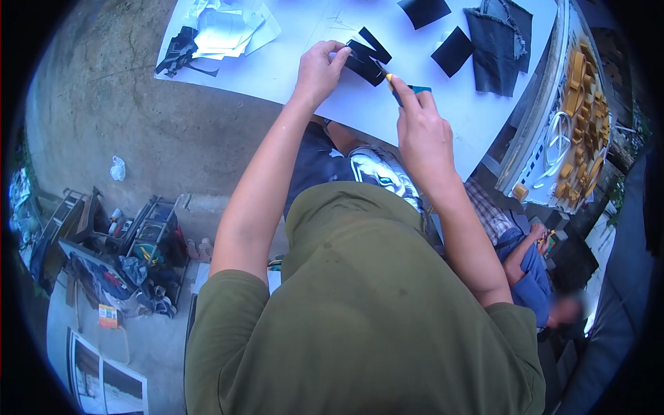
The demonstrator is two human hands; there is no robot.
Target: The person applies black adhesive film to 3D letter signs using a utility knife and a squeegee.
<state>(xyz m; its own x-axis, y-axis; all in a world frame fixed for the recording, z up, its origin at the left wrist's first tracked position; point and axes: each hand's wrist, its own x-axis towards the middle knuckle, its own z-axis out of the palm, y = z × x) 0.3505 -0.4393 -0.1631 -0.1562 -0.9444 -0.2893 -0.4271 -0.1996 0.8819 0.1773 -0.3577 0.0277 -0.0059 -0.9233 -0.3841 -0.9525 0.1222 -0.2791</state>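
My left hand (pixel 321 71) pinches the upper left end of a dark rectangular piece (pixel 364 66) on the white tabletop (pixel 270 76). My right hand (pixel 423 131) grips a yellow utility knife (pixel 389 77), its thin blade meeting the right end of that piece. Most of the knife's handle is hidden in my fist. A narrow black strip (pixel 375 44) lies at an angle just above the piece. Under my right fingers, a teal flat object (pixel 420 89) shows in part.
Two black squares, one at the top (pixel 424 11) and one further right (pixel 453 52), lie near folded dark denim (pixel 496 52). White papers (pixel 232 31) sit at left. Yellow pieces (pixel 579 117) fill a surface at right. Another person (pixel 522 259) sits at lower right.
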